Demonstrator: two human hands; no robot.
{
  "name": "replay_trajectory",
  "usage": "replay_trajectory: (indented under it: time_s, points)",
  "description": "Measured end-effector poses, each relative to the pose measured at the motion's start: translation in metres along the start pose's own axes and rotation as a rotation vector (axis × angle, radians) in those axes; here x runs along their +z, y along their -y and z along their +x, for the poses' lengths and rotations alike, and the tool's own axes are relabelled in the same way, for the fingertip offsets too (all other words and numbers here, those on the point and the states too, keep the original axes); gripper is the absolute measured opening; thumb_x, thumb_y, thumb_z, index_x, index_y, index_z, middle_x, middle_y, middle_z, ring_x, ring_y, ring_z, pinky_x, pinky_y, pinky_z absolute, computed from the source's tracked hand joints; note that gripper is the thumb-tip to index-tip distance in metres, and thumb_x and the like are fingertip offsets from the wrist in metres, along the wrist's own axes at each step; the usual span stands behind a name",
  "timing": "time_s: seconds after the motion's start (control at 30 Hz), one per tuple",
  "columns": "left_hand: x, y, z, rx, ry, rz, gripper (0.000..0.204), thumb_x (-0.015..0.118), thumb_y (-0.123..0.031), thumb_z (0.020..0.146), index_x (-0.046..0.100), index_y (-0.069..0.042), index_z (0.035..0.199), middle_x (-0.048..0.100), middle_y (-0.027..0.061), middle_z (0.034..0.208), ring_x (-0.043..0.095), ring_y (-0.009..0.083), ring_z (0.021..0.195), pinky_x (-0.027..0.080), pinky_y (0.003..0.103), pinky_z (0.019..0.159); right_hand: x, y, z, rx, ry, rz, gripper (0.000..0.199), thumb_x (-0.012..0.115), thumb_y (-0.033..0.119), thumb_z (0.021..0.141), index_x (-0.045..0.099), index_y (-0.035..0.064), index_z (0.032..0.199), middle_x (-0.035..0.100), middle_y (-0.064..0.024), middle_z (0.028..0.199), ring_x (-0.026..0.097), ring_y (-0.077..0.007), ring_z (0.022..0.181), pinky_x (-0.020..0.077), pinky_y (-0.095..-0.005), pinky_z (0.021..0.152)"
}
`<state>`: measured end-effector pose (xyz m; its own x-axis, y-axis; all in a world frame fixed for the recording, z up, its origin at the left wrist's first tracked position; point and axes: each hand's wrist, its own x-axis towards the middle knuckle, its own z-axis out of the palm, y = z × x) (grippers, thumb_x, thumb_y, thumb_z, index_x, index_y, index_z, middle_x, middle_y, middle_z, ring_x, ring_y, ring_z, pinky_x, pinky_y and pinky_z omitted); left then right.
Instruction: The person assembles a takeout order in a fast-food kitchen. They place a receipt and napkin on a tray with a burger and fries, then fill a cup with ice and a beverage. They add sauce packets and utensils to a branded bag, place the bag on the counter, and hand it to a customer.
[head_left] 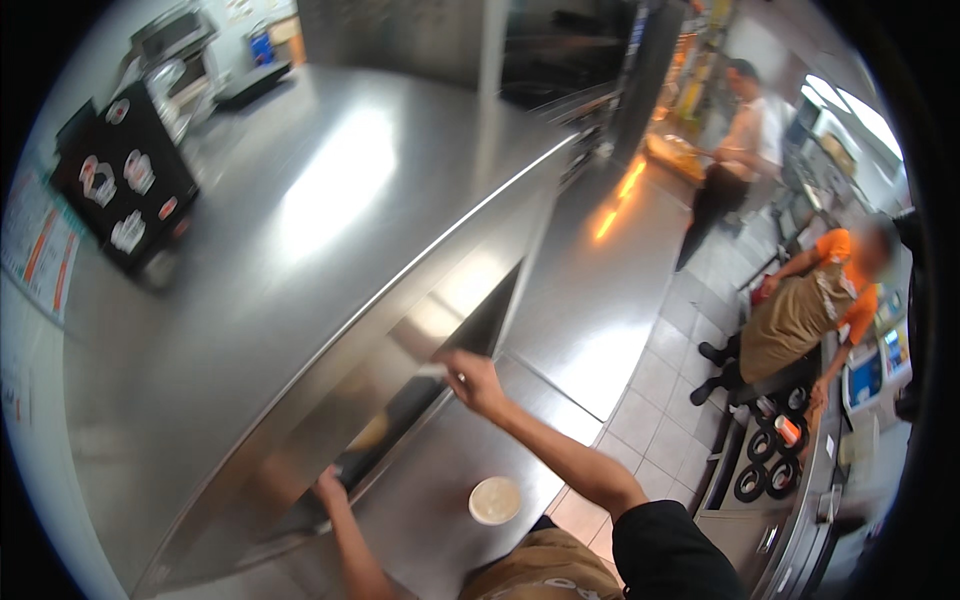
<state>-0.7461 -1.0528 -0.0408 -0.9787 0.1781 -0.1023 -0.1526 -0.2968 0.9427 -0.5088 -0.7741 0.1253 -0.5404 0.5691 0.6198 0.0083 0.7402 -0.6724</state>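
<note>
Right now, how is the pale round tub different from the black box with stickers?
Shape: the pale round tub has a circular top, while the black box has straight edges and corners.
Colour: the tub's top is plain cream, while the box is black with pale stickers.
Place: the tub sits on the lower steel counter, while the box stands on the upper steel counter, at the left.
Both are on shiny steel.

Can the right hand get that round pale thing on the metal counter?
Probably yes: the right hand would have to come back toward the body, but the round pale thing sits uncovered on the metal counter, with nothing visible standing between them.
</note>
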Motion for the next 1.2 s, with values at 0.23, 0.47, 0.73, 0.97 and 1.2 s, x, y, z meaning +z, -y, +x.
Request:
replay_trajectory:
  time_s: [0.23,0.47,0.73,0.97,1.2]
  points:
    - [-0.009,-0.001,0.012,0.150,0.290,0.171,0.025,0.069,-0.019,0.083,0.066,0.002,0.095,0.061,0.0050,0.079,0.051,0.0130,0.064,0.040,0.028,0.058,-0.116,-0.014,-0.192,0.912,-0.237,0.467,0.026,0.058,0.025,0.102,0.063,0.0004,0.106,0.068,-0.0058,0.092,0.067,-0.0148,0.088,0.0572,-0.0304,0.078]
    - [-0.004,-0.003,0.020,0.157,0.305,0.175,0.027,0.069,-0.023,0.087,0.068,0.003,0.094,0.056,0.0023,0.074,0.046,0.0118,0.066,0.036,0.028,0.061,-0.113,-0.070,-0.289,1.236,-0.645,0.662,0.025,0.060,0.031,0.101,0.063,0.0063,0.105,0.062,-0.0030,0.087,0.061,-0.0133,0.074,0.0556,-0.0301,0.065]
    - [0.009,-0.008,0.012,0.028,0.108,0.220,0.017,0.076,-0.017,0.079,0.070,-0.002,0.084,0.060,0.0031,0.074,0.052,0.0144,0.065,0.041,0.032,0.061,-0.096,-0.095,-0.281,1.255,-0.559,-0.198,0.059,0.072,0.039,0.089,0.055,-0.0049,0.126,0.060,-0.0254,0.120,0.059,-0.0324,0.102,0.0498,-0.0427,0.086]
    - [0.016,-0.002,0.000,0.054,0.008,0.065,0.026,0.082,-0.010,0.070,0.063,-0.001,0.086,0.058,0.0018,0.077,0.050,0.0123,0.063,0.038,0.029,0.055,-0.107,0.062,-0.142,0.492,-0.280,-0.168,0.026,0.064,0.011,0.091,0.061,0.0048,0.116,0.056,-0.0133,0.118,0.056,-0.0264,0.102,0.0469,-0.0361,0.083]
    - [0.028,0.012,0.000,0.085,-0.160,-0.044,0.031,0.081,-0.003,0.068,0.070,0.000,0.097,0.066,0.0038,0.086,0.053,0.0103,0.063,0.036,0.025,0.052,-0.003,0.100,-0.049,0.164,0.255,-0.098,0.041,0.067,0.026,0.092,0.059,0.0038,0.125,0.057,-0.0200,0.128,0.052,-0.0380,0.123,0.0401,-0.0466,0.106]
